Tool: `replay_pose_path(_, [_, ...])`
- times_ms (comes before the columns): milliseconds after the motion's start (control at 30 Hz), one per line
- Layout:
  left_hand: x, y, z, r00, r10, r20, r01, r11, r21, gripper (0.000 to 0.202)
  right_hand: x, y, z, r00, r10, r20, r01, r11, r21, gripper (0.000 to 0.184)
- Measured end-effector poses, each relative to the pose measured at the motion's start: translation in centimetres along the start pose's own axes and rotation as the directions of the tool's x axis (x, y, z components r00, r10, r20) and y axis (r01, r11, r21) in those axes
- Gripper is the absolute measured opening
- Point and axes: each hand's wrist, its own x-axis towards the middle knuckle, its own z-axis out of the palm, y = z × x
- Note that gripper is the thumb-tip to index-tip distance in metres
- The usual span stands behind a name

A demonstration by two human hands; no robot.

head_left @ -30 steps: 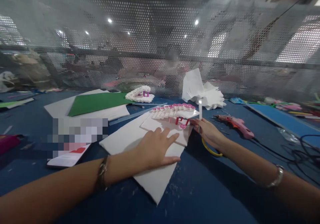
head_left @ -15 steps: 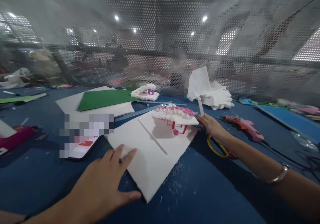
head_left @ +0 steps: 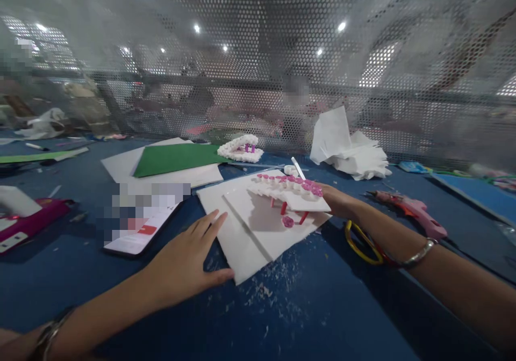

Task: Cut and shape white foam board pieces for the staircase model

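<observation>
A white board base (head_left: 250, 264) lies at an angle on the blue table. On it stands a small model (head_left: 288, 192) with a white slab, pink and white rosettes along its top and red legs; a pink rosette (head_left: 287, 222) sits below. My left hand (head_left: 189, 253) has its fingers spread, fingertips and thumb at the base's near-left edge. Behind the model's right end is my right hand (head_left: 332, 200), its fingers hidden by the slab. A thin white stick (head_left: 298, 168) pokes up tilted behind the rosettes, apparently held in that hand.
Yellow-handled scissors (head_left: 360, 245) lie under my right forearm, a pink glue gun (head_left: 411, 210) farther right. To the left are a phone (head_left: 141, 232) and a magenta tool (head_left: 36, 221). Behind are green sheet (head_left: 181, 158), a white rosette piece (head_left: 241, 149), crumpled paper (head_left: 355, 151) and a perforated screen (head_left: 250, 55).
My right hand has moved left and behind the model, taking the white stick along. The base has turned slightly and shifted away; my left hand has followed its edge.
</observation>
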Motion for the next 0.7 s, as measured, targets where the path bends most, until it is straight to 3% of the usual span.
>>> replay_pose_path(133, [0.7, 0.5, -0.2, 1.0, -0.005, 0.029, 0.005, 1.0, -0.02, 0.091, -1.3, 0.5, 1.3, 0.998, 0.049, 0.039, -0.051, 0.998, 0.032, 0.019])
replay_pose_path(267, [1.1, 1.1, -0.2, 0.999, 0.022, 0.023, -0.022, 0.999, -0.036, 0.092, -3.0, 1.1, 3.2, 0.995, 0.094, -0.024, -0.09, 0.988, 0.129, 0.026])
replay_pose_path(367, [1.4, 1.5, -0.4, 0.995, 0.055, 0.079, -0.051, 0.998, -0.045, 0.089, -3.7, 1.4, 4.2, 0.985, 0.166, -0.055, -0.152, 0.968, 0.201, 0.03])
replay_pose_path(500, [1.6, 1.6, -0.5, 0.992, 0.028, 0.122, -0.021, 0.998, -0.057, 0.092, -3.7, 1.5, 4.3, 0.981, 0.187, -0.049, -0.169, 0.951, 0.257, 0.033])
replay_pose_path(700, [1.8, 1.5, -0.4, 0.997, 0.029, 0.065, -0.024, 0.997, -0.076, 0.104, -3.5, 1.3, 4.1, 0.98, 0.188, -0.07, -0.167, 0.958, 0.234, 0.031])
